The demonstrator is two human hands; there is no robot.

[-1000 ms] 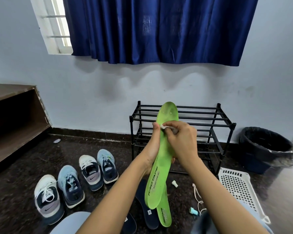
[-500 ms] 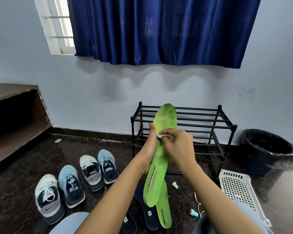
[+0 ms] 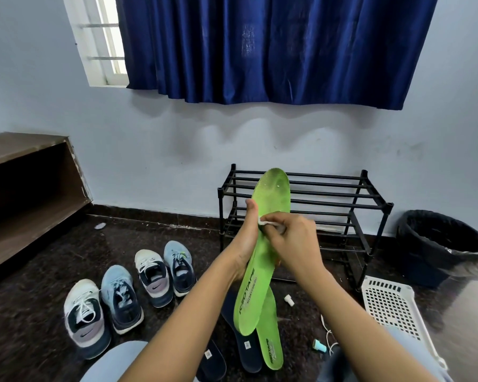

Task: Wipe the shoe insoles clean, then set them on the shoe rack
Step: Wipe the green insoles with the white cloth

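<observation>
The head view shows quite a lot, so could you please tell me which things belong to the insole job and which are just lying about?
Job in hand:
- green insole, gripped by the left hand
- wipe, pinched in the right hand
- floor insoles
- rack

Lying about:
- shoes
- bin
- basket
- white cap

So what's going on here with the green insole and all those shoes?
A person is wiping a green insole. The left hand holds it upright by its edge, while the right hand pinches a small white wipe against its middle. A second green insole and dark blue insoles lie on the floor below, beside four sneakers. No insole is on the black shoe rack yet.
</observation>
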